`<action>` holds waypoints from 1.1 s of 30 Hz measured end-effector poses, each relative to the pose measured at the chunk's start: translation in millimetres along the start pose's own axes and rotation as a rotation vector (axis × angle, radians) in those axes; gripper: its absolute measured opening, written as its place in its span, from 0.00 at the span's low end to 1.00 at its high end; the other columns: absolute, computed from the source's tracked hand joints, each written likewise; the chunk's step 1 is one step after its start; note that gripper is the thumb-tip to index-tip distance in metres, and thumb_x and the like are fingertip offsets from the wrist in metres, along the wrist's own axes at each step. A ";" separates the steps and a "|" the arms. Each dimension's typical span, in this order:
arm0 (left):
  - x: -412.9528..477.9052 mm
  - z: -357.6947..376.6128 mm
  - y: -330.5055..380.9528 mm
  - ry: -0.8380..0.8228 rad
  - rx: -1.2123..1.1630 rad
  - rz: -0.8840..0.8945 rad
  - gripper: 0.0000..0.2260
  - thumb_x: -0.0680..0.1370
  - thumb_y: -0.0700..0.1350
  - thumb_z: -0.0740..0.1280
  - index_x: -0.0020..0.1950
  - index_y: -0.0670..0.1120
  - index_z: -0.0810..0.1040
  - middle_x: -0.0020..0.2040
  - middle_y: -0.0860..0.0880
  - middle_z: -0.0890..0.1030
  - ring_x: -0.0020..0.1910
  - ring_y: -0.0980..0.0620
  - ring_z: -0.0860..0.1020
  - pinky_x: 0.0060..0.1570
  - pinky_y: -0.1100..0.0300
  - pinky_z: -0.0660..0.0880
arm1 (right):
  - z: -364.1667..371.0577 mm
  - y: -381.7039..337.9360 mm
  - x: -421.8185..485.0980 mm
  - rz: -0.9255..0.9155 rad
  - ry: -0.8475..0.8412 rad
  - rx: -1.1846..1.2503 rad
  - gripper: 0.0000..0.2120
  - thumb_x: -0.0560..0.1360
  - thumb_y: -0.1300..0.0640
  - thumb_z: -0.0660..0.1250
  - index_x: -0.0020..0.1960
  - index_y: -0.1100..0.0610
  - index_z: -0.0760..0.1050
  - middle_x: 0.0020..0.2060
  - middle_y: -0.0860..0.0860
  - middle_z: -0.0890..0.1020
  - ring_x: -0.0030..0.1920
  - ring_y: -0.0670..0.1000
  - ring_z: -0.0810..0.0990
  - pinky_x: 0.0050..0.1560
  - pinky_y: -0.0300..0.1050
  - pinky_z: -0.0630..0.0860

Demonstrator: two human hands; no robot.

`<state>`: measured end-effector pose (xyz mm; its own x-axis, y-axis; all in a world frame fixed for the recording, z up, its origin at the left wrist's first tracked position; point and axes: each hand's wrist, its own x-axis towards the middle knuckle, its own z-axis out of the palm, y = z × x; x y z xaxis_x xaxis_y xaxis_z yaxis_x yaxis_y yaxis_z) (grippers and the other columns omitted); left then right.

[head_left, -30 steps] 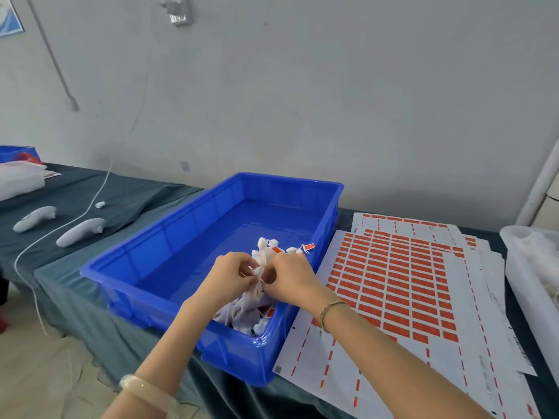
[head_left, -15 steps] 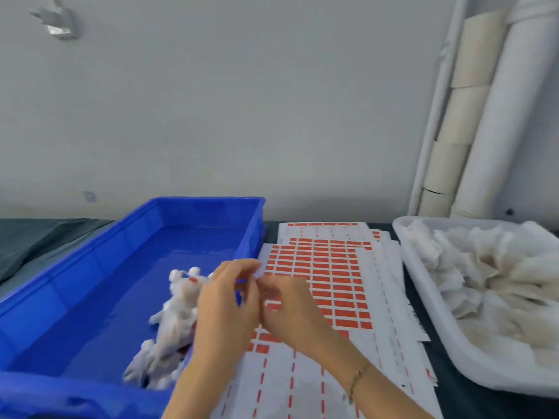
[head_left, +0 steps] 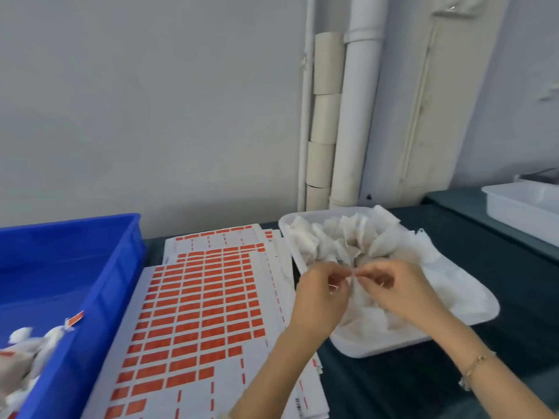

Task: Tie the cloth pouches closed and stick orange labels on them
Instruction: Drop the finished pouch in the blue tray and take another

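A white tray on the right holds a heap of untied white cloth pouches. Both of my hands hover over its near left side. My left hand and my right hand have curled fingers whose tips meet on a white pouch between them, pinching its top. Sheets of orange labels lie in the middle of the table. In the blue bin at the left lie tied pouches, one with an orange label on it.
A second white tray stands at the far right on another surface. White pipes and cardboard tubes run up the wall behind. Dark cloth covers the table.
The view has swung right, from the blue bin to the white tray. Both hands left the tied pouches in the bin, crossed the label sheets and now pinch a pouch in the tray.
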<state>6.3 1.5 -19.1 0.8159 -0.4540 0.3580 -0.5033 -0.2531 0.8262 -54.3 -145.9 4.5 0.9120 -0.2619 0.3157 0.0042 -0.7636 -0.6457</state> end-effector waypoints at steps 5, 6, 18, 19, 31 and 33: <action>60.6 45.4 3.2 -0.302 0.231 0.000 0.14 0.77 0.40 0.64 0.63 0.42 0.76 0.58 0.45 0.79 0.56 0.48 0.77 0.58 0.58 0.73 | -32.7 62.6 26.3 0.148 -0.043 -0.261 0.13 0.74 0.56 0.70 0.58 0.52 0.80 0.52 0.43 0.82 0.50 0.41 0.77 0.48 0.32 0.71; 70.6 53.7 3.8 -0.342 0.283 -0.003 0.16 0.77 0.39 0.64 0.65 0.42 0.75 0.60 0.44 0.78 0.58 0.46 0.76 0.60 0.56 0.72 | -35.7 71.3 31.0 0.173 -0.090 -0.320 0.16 0.75 0.57 0.69 0.62 0.53 0.77 0.57 0.46 0.80 0.55 0.45 0.77 0.53 0.36 0.72; 101.9 113.2 -3.2 -0.578 0.584 0.010 0.11 0.76 0.36 0.63 0.56 0.36 0.77 0.56 0.40 0.79 0.57 0.43 0.77 0.52 0.55 0.73 | -15.3 104.7 53.3 0.301 -0.356 -0.687 0.10 0.74 0.58 0.65 0.55 0.54 0.73 0.44 0.49 0.77 0.43 0.51 0.78 0.31 0.37 0.68; 102.3 114.8 -3.7 -0.551 0.587 0.009 0.10 0.76 0.35 0.63 0.55 0.36 0.77 0.55 0.40 0.80 0.57 0.43 0.77 0.50 0.55 0.72 | -14.0 106.0 54.0 0.309 -0.313 -0.678 0.10 0.75 0.59 0.65 0.55 0.54 0.74 0.47 0.50 0.78 0.42 0.50 0.77 0.34 0.38 0.69; 101.6 101.0 -2.2 -0.461 0.620 0.007 0.07 0.76 0.40 0.62 0.50 0.43 0.77 0.53 0.44 0.78 0.54 0.42 0.77 0.48 0.52 0.73 | -25.6 95.2 54.6 0.223 -0.058 -0.172 0.02 0.72 0.61 0.71 0.43 0.55 0.81 0.39 0.46 0.80 0.41 0.45 0.77 0.38 0.34 0.71; 101.1 80.2 -2.9 -0.376 0.492 -0.009 0.08 0.75 0.40 0.63 0.52 0.43 0.78 0.54 0.45 0.79 0.54 0.43 0.77 0.50 0.54 0.73 | -28.5 89.3 52.2 0.178 -0.001 -0.135 0.06 0.71 0.58 0.73 0.47 0.56 0.81 0.35 0.48 0.78 0.35 0.46 0.74 0.36 0.36 0.68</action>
<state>67.4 -112.1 -20.1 0.7100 -0.6970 0.1002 -0.6420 -0.5823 0.4988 -18.0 -244.6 -16.8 0.8938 -0.3990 0.2046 -0.2116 -0.7776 -0.5921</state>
